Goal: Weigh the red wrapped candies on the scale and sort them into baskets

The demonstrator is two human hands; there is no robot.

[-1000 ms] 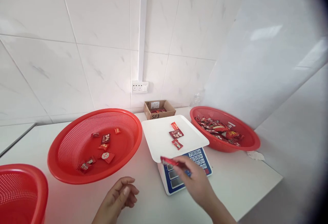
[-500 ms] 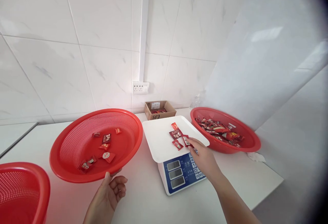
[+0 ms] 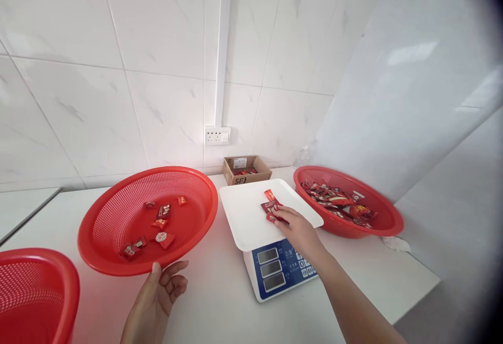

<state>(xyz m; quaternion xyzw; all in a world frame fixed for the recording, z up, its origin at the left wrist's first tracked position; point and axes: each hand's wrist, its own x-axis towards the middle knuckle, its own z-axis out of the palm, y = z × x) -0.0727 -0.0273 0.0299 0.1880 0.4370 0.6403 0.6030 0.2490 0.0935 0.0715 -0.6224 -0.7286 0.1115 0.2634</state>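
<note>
My right hand [image 3: 301,231] reaches over the white pan [image 3: 243,223] of a digital scale [image 3: 271,276]. Its fingers close on small red wrapped candies [image 3: 271,207]; how many are in the grasp is partly hidden. An orange-red candy [image 3: 270,195] lies just beyond the fingertips. At the near rim of a red perforated basket [image 3: 118,269], my left hand [image 3: 159,294] has its thumb on the edge and its fingers loosely curled below. Inside that basket are several scattered candies [image 3: 163,212].
Right of the scale stands another red basket [image 3: 387,228] heaped with wrapped candies. A small cardboard box [image 3: 243,179] sits behind the scale near a wall socket [image 3: 217,135]. Part of a third red basket [image 3: 68,291] shows at lower left. A clear bottle [image 3: 302,156] stands behind.
My right hand has moved left across the pan, bringing a candy against the others. My left hand has shifted slightly left along the basket rim, whose near edge sits slightly higher in view.
</note>
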